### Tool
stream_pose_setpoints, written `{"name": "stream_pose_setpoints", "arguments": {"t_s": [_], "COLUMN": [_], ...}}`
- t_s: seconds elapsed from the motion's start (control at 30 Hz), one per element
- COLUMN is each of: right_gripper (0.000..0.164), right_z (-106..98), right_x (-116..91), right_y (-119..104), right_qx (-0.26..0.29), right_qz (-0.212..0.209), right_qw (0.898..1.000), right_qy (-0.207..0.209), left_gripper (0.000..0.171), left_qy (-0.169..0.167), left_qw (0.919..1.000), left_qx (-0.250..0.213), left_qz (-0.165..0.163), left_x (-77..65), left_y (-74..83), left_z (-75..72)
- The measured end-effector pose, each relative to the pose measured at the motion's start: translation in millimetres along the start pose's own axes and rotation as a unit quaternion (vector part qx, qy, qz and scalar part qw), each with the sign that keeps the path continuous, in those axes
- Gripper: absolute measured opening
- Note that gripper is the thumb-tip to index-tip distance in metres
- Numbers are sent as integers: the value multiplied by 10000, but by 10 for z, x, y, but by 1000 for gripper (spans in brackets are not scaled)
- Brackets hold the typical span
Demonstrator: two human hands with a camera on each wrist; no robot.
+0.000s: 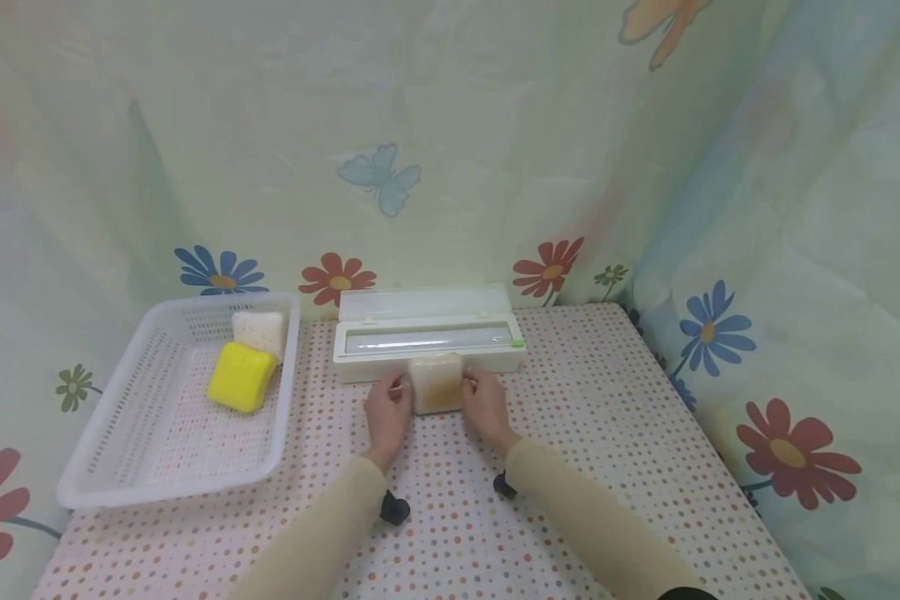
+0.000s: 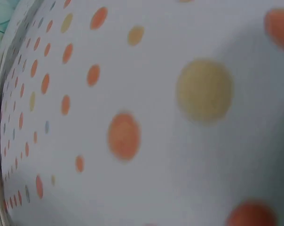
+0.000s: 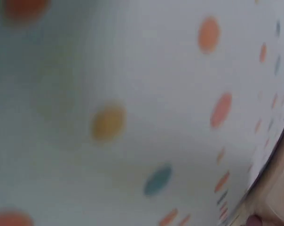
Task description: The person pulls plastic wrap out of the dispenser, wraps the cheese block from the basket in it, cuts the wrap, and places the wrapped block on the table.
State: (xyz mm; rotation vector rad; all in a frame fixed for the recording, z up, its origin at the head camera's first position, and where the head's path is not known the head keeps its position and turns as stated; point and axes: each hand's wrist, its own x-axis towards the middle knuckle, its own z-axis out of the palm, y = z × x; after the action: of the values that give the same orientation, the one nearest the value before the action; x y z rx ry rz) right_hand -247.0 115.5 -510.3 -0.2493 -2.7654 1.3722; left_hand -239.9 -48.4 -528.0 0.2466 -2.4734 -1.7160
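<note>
A white and tan sponge-like block (image 1: 437,385) with a glossy, film-like surface stands on the table against the front of a white cling film dispenser (image 1: 429,365). At its left side my left hand (image 1: 388,415) pinches what looks like a bit of clear film with curled fingers. On the other side my right hand (image 1: 486,408) does the same. The dispenser's lid (image 1: 423,303) is raised, and a shiny film roll (image 1: 427,340) shows inside. Both wrist views show mostly tablecloth, with the hands only at the edges.
A white plastic basket (image 1: 171,492) stands at the left, holding a yellow sponge (image 1: 242,377) and a white block (image 1: 258,333). Dotted cloth (image 1: 615,400) covers the table. Flower-printed curtains (image 1: 450,100) hang behind and at the sides.
</note>
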Motion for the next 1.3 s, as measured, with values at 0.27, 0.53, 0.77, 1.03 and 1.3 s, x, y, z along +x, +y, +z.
{"name": "stream_pose_setpoints", "arguments": {"t_s": [0.27, 0.53, 0.77, 1.03, 1.3], "right_gripper": [44, 44, 43, 38, 35], "right_z": [34, -11, -93, -179, -151], "right_x": [-60, -94, -178, -320, -457], "right_y": [-19, -20, -55, -66, 18], "right_qx": [-49, -83, -260, -140, -430], "right_qz": [-390, -404, -45, 490, 553], "right_qw": [9991, 9991, 9996, 9979, 9969], "right_qy": [175, 79, -19, -388, -359], "left_gripper": [39, 40, 36, 32, 29], "left_qy": [-141, -232, -200, -391, -813], "left_qw": [9999, 9996, 9994, 9946, 9822], "left_qx": [-40, -129, 107, 811, 1472], "left_qz": [61, -26, -243, -524, -834], "left_x": [-71, -154, -214, -307, -424], "left_y": [16, 106, 212, 261, 230], "left_z": [52, 10, -16, -65, -96]}}
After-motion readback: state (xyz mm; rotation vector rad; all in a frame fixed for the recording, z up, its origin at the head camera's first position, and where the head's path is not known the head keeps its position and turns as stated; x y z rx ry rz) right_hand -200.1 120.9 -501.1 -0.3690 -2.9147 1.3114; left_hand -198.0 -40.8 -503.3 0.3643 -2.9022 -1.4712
